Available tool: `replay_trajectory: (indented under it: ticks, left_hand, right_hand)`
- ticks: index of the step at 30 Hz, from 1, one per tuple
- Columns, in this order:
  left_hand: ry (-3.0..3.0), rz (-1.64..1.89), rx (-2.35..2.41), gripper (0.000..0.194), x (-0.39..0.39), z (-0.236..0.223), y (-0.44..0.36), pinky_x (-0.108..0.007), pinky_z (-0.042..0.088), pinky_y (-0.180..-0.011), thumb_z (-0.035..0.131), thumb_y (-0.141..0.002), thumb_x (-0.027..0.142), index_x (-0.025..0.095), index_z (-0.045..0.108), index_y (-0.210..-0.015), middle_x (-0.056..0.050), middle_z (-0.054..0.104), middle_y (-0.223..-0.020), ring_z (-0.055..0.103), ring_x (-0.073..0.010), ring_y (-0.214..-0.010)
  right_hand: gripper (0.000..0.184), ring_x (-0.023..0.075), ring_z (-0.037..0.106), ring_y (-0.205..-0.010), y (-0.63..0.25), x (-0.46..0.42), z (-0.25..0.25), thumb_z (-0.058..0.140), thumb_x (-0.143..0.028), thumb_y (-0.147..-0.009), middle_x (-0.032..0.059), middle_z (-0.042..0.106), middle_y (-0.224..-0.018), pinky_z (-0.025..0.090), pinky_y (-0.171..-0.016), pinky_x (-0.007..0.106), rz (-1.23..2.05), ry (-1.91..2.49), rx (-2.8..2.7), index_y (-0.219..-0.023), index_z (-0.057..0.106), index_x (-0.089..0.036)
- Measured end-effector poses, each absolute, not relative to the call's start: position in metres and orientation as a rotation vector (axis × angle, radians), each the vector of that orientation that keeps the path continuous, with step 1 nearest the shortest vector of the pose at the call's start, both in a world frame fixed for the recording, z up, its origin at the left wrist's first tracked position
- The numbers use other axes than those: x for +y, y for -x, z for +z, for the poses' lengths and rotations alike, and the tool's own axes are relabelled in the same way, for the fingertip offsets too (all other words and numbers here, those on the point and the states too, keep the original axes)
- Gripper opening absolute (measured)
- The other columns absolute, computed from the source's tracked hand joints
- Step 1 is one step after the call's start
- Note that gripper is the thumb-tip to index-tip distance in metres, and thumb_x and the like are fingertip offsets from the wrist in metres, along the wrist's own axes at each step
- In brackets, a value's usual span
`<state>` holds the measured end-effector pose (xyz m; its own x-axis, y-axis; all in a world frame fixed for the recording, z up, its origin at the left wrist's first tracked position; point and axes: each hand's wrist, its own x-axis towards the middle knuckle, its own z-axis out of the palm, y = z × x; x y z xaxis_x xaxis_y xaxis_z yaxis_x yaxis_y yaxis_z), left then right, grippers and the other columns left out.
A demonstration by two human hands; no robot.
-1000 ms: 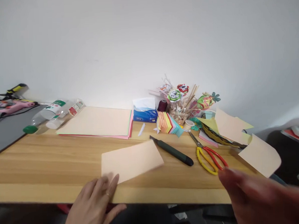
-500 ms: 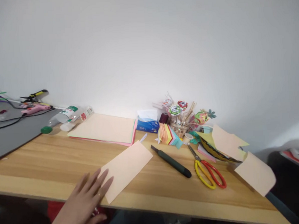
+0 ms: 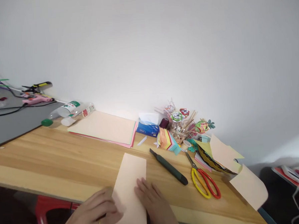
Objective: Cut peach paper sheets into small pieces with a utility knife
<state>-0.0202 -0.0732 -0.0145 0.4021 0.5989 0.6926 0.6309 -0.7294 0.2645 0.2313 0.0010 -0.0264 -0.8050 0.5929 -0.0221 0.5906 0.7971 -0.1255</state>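
Note:
A pale peach strip of paper [image 3: 131, 174] lies lengthwise in front of me, its near end reaching past the table's front edge. At its left edge is my left hand [image 3: 94, 211], closed on the paper with bent fingers and a ring on one of them. My right hand [image 3: 155, 203] rests on the right edge of the strip, fingers straight and side by side; its thumb is mostly hidden. Right of the strip lies a dark green utility knife [image 3: 168, 166]. Beyond it are scissors [image 3: 203, 179] with one yellow and one red handle, slightly spread.
Stacked coloured sheets [image 3: 105, 127], a blue tissue pack [image 3: 147, 128] and folded paper pieces [image 3: 167, 140] line the back. Paper flowers [image 3: 179, 115] stand behind. Plastic bottles [image 3: 64, 111] lie at left near a pink glue gun [image 3: 38, 99]. Paper offcuts [image 3: 250, 187] overhang at right.
The paper strip has turned from lying crosswise to pointing away from me and moved nearer the front edge. My right hand, out of view half a second ago, is now on it.

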Motion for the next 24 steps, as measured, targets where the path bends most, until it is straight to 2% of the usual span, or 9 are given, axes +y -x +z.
replay_trajectory:
  ticks: [3, 5, 7, 10, 12, 16, 18, 21, 24]
  left_hand:
    - [2.685, -1.258, -1.264, 0.039, -0.060, -0.004, 0.027, -0.030, 0.043, -0.098, 0.030, -0.096, 0.037, 0.031, 0.042, -0.133, -0.001, 0.062, -0.121, 0.057, -0.0162, -0.112]
    - [2.750, -1.095, -1.346, 0.044, -0.046, -0.003, 0.029, -0.029, 0.042, -0.100, 0.036, -0.095, 0.029, 0.030, 0.033, -0.139, 0.000, 0.052, -0.133, 0.051, -0.0153, -0.119]
    - [2.826, -0.867, -1.331, 0.048, -0.033, -0.005, 0.026, -0.034, 0.038, -0.103, 0.043, -0.093, 0.025, 0.030, 0.032, -0.140, -0.002, 0.045, -0.139, 0.046, -0.0174, -0.124]
    - [2.857, -0.646, -1.309, 0.044, -0.023, -0.010, 0.017, -0.043, 0.035, -0.104, 0.047, -0.091, 0.023, 0.030, 0.042, -0.134, -0.005, 0.045, -0.139, 0.042, -0.0209, -0.127]
    - [2.838, -0.615, -1.329, 0.040, -0.022, -0.010, 0.011, -0.046, 0.035, -0.103, 0.048, -0.090, 0.024, 0.028, 0.047, -0.130, -0.008, 0.048, -0.136, 0.045, -0.0225, -0.125]
    - [2.798, -0.695, -1.404, 0.039, -0.026, -0.003, 0.004, -0.044, 0.041, -0.098, 0.057, -0.084, 0.029, 0.025, 0.054, -0.123, -0.009, 0.057, -0.127, 0.052, -0.0252, -0.116]
    - [2.792, -0.718, -1.467, 0.039, -0.026, 0.001, 0.001, -0.040, 0.045, -0.093, 0.060, -0.082, 0.028, 0.023, 0.055, -0.121, -0.009, 0.059, -0.119, 0.054, -0.0251, -0.111]
    - [2.759, -0.738, -1.518, 0.040, -0.024, 0.001, -0.004, -0.037, 0.048, -0.086, 0.062, -0.079, 0.022, 0.021, 0.056, -0.118, -0.010, 0.059, -0.113, 0.057, -0.0245, -0.104]
    - [2.656, -0.784, -1.519, 0.035, -0.024, -0.012, -0.010, -0.042, 0.043, -0.093, 0.058, -0.077, 0.016, 0.020, 0.060, -0.112, -0.009, 0.060, -0.111, 0.056, -0.0246, -0.105]
  right_hand:
    - [0.062, 0.0210, 0.025, -0.135, -0.234, 0.000, -0.015, 0.052, -0.018, -0.074, 0.0075, 0.031, -0.145, 0.027, -0.108, 0.038, 0.304, 1.010, -2.948, -0.135, 0.042, -0.018]
    - [0.056, 0.0203, 0.027, -0.134, -0.235, 0.001, -0.009, 0.048, -0.016, -0.077, 0.0080, 0.035, -0.143, 0.029, -0.107, 0.038, 0.341, 0.969, -2.925, -0.132, 0.046, -0.019]
    - [0.053, 0.0190, 0.028, -0.133, -0.237, 0.002, -0.006, 0.047, -0.014, -0.080, 0.0083, 0.037, -0.141, 0.030, -0.106, 0.037, 0.361, 0.894, -2.872, -0.132, 0.046, -0.020]
    - [0.049, 0.0191, 0.032, -0.132, -0.241, 0.003, -0.004, 0.048, -0.013, -0.081, 0.0108, 0.040, -0.140, 0.032, -0.105, 0.037, 0.340, 0.879, -2.768, -0.129, 0.050, -0.020]
    - [0.041, 0.0197, 0.039, -0.128, -0.242, 0.003, -0.002, 0.049, -0.013, -0.082, 0.0116, 0.047, -0.136, 0.035, -0.103, 0.038, 0.338, 0.913, -2.694, -0.121, 0.057, -0.022]
    - [0.023, 0.0157, 0.059, -0.106, -0.242, 0.005, 0.006, 0.052, -0.016, -0.084, 0.0068, 0.066, -0.110, 0.045, -0.092, 0.032, 0.547, 0.987, -2.500, -0.098, 0.068, -0.026]
    - [0.018, 0.0151, 0.061, -0.100, -0.242, 0.007, 0.012, 0.054, -0.020, -0.084, 0.0061, 0.068, -0.104, 0.047, -0.087, 0.030, 0.710, 0.999, -2.416, -0.091, 0.069, -0.026]
    - [0.018, 0.0178, 0.060, -0.102, -0.243, 0.011, 0.022, 0.055, -0.032, -0.085, 0.0074, 0.068, -0.106, 0.046, -0.089, 0.033, 0.932, 0.930, -2.335, -0.095, 0.069, -0.026]
    - [0.024, 0.0185, 0.061, -0.099, -0.239, 0.013, 0.027, 0.048, -0.036, -0.088, 0.0054, 0.069, -0.101, 0.045, -0.088, 0.033, 1.030, 1.012, -2.269, -0.094, 0.068, -0.024]
